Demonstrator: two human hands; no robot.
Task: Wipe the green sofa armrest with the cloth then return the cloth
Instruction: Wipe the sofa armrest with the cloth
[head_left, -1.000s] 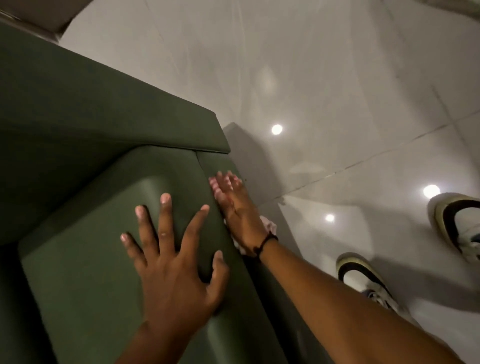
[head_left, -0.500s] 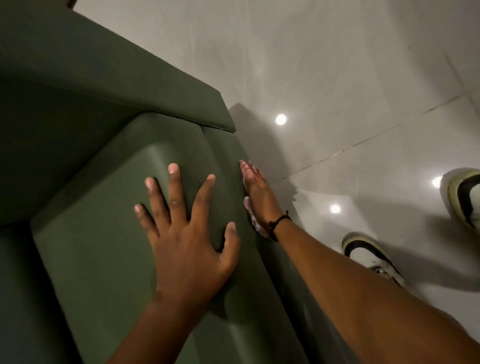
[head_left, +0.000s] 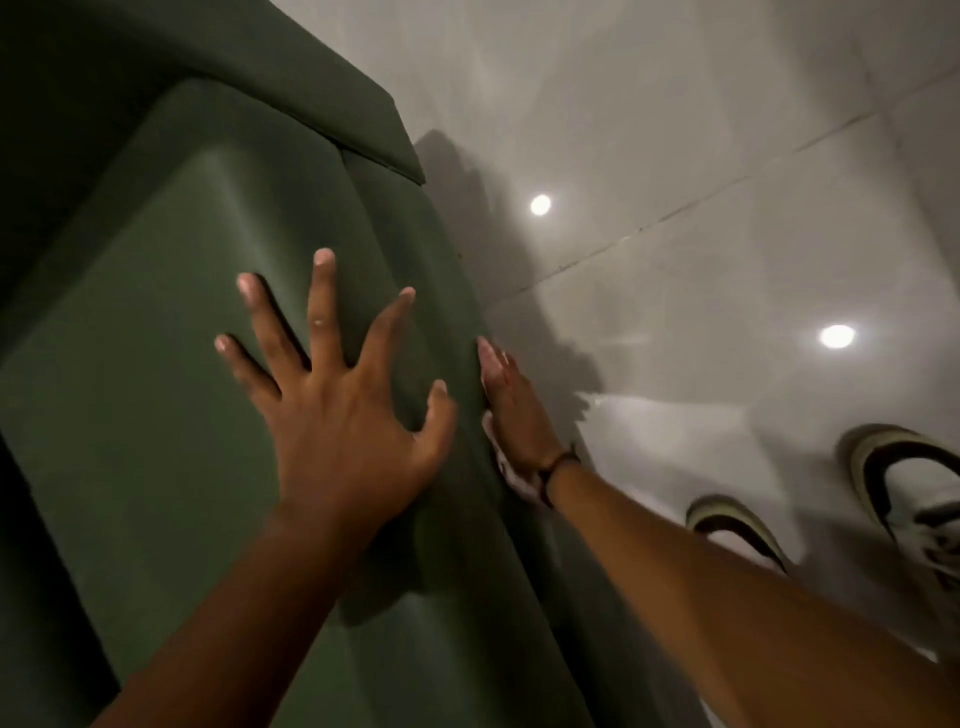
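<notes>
The green sofa armrest (head_left: 171, 374) fills the left and middle of the head view. My left hand (head_left: 337, 395) lies flat on its top with the fingers spread wide and nothing in it. My right hand (head_left: 511, 415) presses a pale cloth (head_left: 511, 475) flat against the armrest's outer side, fingers straight and pointing away from me. Only small light edges of the cloth show under the palm and near the wrist, which wears a dark band.
The sofa back (head_left: 291, 88) rises dark green at the upper left. Glossy pale floor tiles (head_left: 701, 130) with bright light reflections spread to the right. My two shoes (head_left: 737, 525) stand on the floor at the right, close to the sofa side.
My right hand with the cloth has slid along the armrest's outer side. My left hand stays flat on top. The camera has swung closer and to the left.
</notes>
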